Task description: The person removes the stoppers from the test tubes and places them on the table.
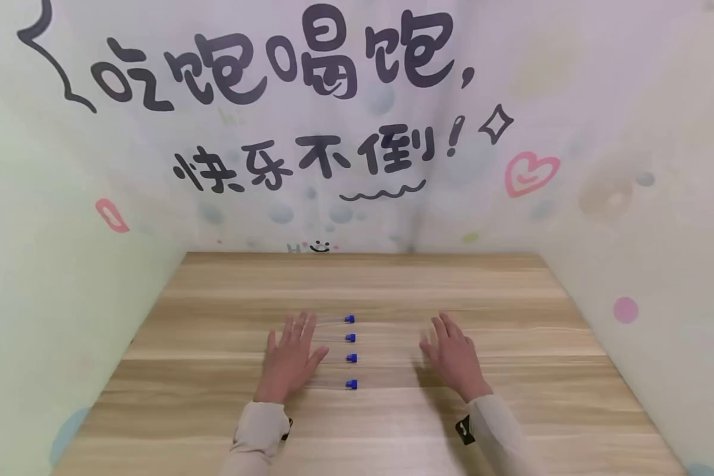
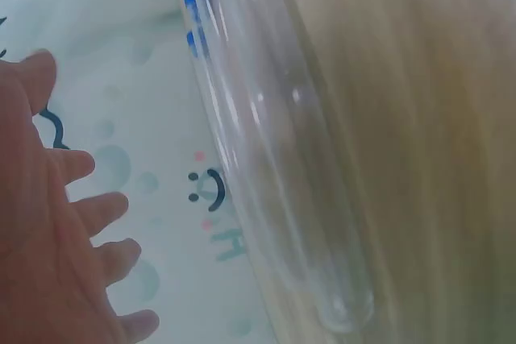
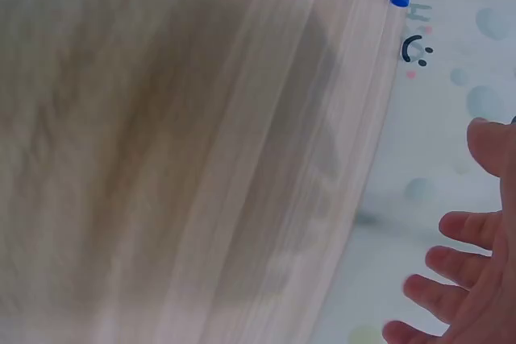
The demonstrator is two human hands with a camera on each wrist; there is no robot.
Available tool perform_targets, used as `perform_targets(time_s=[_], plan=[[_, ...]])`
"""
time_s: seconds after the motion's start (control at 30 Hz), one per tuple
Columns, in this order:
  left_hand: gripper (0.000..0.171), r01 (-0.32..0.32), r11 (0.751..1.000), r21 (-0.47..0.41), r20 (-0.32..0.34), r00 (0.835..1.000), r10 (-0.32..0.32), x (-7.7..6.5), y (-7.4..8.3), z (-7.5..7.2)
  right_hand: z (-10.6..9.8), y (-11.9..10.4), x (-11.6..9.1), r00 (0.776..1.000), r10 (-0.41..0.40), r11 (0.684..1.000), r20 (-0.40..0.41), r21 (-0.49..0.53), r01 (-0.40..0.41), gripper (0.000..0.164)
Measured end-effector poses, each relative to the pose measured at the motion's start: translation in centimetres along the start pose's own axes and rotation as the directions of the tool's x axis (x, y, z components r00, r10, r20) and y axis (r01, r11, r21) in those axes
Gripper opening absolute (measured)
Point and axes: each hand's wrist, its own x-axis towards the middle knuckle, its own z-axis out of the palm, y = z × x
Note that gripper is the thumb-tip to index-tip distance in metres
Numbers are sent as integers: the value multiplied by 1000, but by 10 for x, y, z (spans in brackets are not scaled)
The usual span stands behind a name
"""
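Observation:
Several clear test tubes with blue caps (image 1: 350, 338) lie side by side in a column on the wooden tabletop, caps pointing right. The person's left hand (image 1: 288, 360) is spread over their left ends and hides them in the head view. Its fingers are straight and it grips nothing. The left wrist view shows the long see-through test tubes (image 2: 278, 130) with rounded ends, beside the fingers of that hand (image 2: 48, 223). To the right of the caps, the right hand (image 1: 455, 357) hovers with loosely bent fingers, holding nothing; its shadow falls on the wood.
The wooden tabletop (image 1: 393, 284) is bounded by a printed back wall (image 1: 262, 218) with dark lettering, plus pale side walls (image 1: 648, 231) to left and right. A small black device (image 1: 465, 430) sits at the right wrist.

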Motion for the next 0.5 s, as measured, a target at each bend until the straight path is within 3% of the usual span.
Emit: perform_targets(time_s=[0.5], plan=[[44,-97,995,27,-128,987,100,-18,14,21,16,-28,-11,999,-12,993,40,115,7,51]])
